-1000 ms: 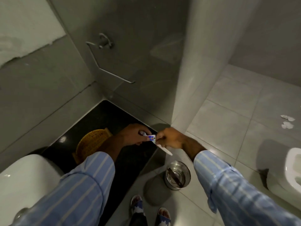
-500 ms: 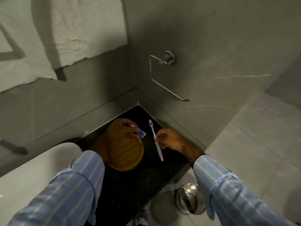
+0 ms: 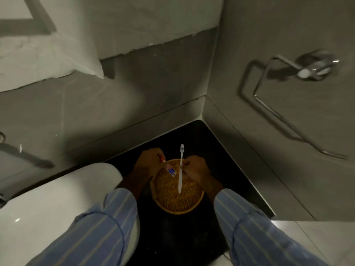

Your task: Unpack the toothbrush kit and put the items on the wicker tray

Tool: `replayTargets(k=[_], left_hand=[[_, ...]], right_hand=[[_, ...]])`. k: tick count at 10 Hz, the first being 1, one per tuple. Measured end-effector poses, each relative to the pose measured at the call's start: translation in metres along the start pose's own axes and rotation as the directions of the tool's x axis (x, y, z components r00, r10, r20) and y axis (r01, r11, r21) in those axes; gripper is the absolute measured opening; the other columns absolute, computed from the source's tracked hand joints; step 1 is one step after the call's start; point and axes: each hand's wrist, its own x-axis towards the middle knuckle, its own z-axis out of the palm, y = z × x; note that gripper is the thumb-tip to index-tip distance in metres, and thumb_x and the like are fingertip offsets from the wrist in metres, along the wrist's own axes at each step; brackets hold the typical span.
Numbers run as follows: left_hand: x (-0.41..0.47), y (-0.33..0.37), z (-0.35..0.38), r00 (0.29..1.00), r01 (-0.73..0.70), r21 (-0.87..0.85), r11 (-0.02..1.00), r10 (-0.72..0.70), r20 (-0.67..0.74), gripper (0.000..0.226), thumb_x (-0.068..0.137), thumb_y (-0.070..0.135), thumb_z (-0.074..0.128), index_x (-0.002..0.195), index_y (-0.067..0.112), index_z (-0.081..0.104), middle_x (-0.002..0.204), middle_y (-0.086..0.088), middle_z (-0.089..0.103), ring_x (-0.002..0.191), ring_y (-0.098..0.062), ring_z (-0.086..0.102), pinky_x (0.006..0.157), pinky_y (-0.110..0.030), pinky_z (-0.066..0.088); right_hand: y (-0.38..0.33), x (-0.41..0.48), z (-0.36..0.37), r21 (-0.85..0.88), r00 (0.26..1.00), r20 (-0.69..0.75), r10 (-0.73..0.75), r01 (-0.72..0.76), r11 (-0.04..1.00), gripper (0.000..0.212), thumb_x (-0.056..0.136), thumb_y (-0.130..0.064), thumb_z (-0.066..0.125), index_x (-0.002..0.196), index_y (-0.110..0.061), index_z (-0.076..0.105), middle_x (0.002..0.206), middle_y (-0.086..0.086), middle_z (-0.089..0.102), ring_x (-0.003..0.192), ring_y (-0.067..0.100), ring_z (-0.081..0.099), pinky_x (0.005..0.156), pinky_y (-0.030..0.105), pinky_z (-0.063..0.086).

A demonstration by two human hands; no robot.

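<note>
A round wicker tray (image 3: 178,200) lies on the black counter (image 3: 226,169) in the corner. My right hand (image 3: 194,169) pinches a white toothbrush (image 3: 180,169) at mid-handle, holding it over the tray with the bristle end pointing away from me. My left hand (image 3: 148,163) is at the tray's far left rim and grips a small toothpaste tube (image 3: 170,169) with a blue label and a red-and-white cap end, just above the tray. Whether either item touches the wicker is unclear.
A white basin (image 3: 57,208) fills the lower left beside the counter. Grey tiled walls meet behind the tray. A chrome towel ring (image 3: 278,104) hangs on the right wall. Light floor tiles (image 3: 317,242) show at lower right.
The view has swung left and down, so the tray now sits centred. Both hands have come in over the tray, bringing the toothbrush and the toothpaste tube above it.
</note>
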Motion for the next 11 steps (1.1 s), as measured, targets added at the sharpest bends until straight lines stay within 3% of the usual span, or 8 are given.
replayTargets(k=[1, 2, 4, 6, 7, 9, 10, 11], left_hand=[[0.014, -0.013, 0.009, 1.0, 0.024, 0.008, 1.0, -0.024, 0.02, 0.026, 0.063, 0.025, 0.088, 0.068, 0.028, 0.063, 0.072, 0.007, 0.068, 0.064, -0.003, 0.06, 0.054, -0.014, 0.041], [0.029, -0.025, 0.019, 0.996, 0.041, 0.022, 0.999, -0.043, 0.083, 0.021, 0.068, 0.021, 0.087, 0.076, 0.026, 0.067, 0.086, 0.002, 0.073, 0.079, -0.013, 0.068, 0.068, -0.022, 0.054], [0.038, -0.031, 0.03, 0.989, 0.104, 0.062, 0.993, -0.11, 0.099, 0.021, 0.078, 0.018, 0.08, 0.097, 0.017, 0.071, 0.101, -0.004, 0.07, 0.094, -0.019, 0.066, 0.087, -0.037, 0.057], [0.035, -0.034, 0.034, 0.998, 0.053, 0.095, 0.994, -0.056, 0.035, 0.024, 0.082, 0.018, 0.076, 0.104, 0.016, 0.066, 0.103, -0.005, 0.067, 0.09, -0.018, 0.064, 0.077, -0.032, 0.055], [0.034, -0.034, 0.037, 0.998, 0.057, 0.115, 0.992, -0.061, 0.032, 0.022, 0.084, 0.018, 0.073, 0.105, 0.017, 0.066, 0.106, -0.004, 0.066, 0.092, -0.017, 0.064, 0.081, -0.034, 0.057], [0.028, -0.031, 0.039, 0.995, 0.089, 0.087, 0.992, -0.092, 0.031, 0.033, 0.084, 0.02, 0.074, 0.115, 0.017, 0.063, 0.113, -0.005, 0.066, 0.099, -0.018, 0.064, 0.087, -0.035, 0.056], [0.02, -0.026, 0.034, 0.997, 0.075, 0.103, 0.992, -0.076, 0.005, 0.049, 0.083, 0.033, 0.075, 0.126, 0.013, 0.06, 0.121, -0.008, 0.065, 0.109, -0.022, 0.063, 0.092, -0.038, 0.055], [0.012, -0.021, 0.028, 0.997, 0.076, 0.093, 0.993, -0.074, -0.028, 0.057, 0.082, 0.039, 0.075, 0.129, 0.012, 0.058, 0.124, -0.009, 0.063, 0.111, -0.024, 0.063, 0.094, -0.041, 0.055]], right_hand=[[0.001, 0.022, 0.012, -0.071, 0.998, 0.028, 0.049, -0.047, 0.996, 0.016, 0.094, -0.019, 0.059, 0.098, -0.011, 0.072, 0.102, 0.01, 0.072, 0.085, 0.016, 0.069, 0.081, 0.028, 0.058], [0.006, 0.046, 0.026, -0.203, 0.99, 0.026, 0.136, -0.128, 0.971, 0.022, 0.096, -0.023, 0.056, 0.107, -0.009, 0.069, 0.108, 0.01, 0.069, 0.098, 0.022, 0.067, 0.089, 0.033, 0.056], [0.001, 0.059, 0.033, -0.316, 0.965, 0.091, 0.246, -0.206, 0.926, 0.029, 0.096, -0.024, 0.055, 0.12, -0.008, 0.062, 0.12, 0.011, 0.063, 0.108, 0.023, 0.063, 0.094, 0.031, 0.052], [0.003, 0.057, 0.035, -0.356, 0.966, 0.073, 0.247, -0.206, 0.912, 0.029, 0.097, -0.023, 0.054, 0.12, -0.008, 0.062, 0.122, 0.011, 0.063, 0.11, 0.023, 0.063, 0.092, 0.03, 0.051], [0.007, 0.055, 0.037, -0.356, 0.972, 0.075, 0.223, -0.183, 0.916, 0.029, 0.098, -0.022, 0.053, 0.122, -0.007, 0.061, 0.124, 0.011, 0.063, 0.112, 0.023, 0.062, 0.096, 0.031, 0.05], [0.007, 0.042, 0.038, -0.225, 0.975, 0.041, 0.22, -0.206, 0.952, 0.023, 0.097, -0.026, 0.055, 0.109, -0.011, 0.066, 0.109, 0.008, 0.068, 0.099, 0.02, 0.067, 0.09, 0.031, 0.055], [-0.005, 0.025, 0.018, -0.113, 0.98, 0.013, 0.201, -0.198, 0.974, 0.013, 0.094, -0.025, 0.059, 0.094, -0.014, 0.066, 0.094, 0.004, 0.067, 0.08, 0.012, 0.065, 0.072, 0.024, 0.057], [-0.021, -0.001, -0.007, -0.008, 0.994, -0.109, 0.01, -0.011, 1.0, 0.01, 0.094, -0.023, 0.06, 0.098, -0.019, 0.067, 0.097, 0.001, 0.068, 0.077, 0.007, 0.064, 0.065, 0.018, 0.053]])
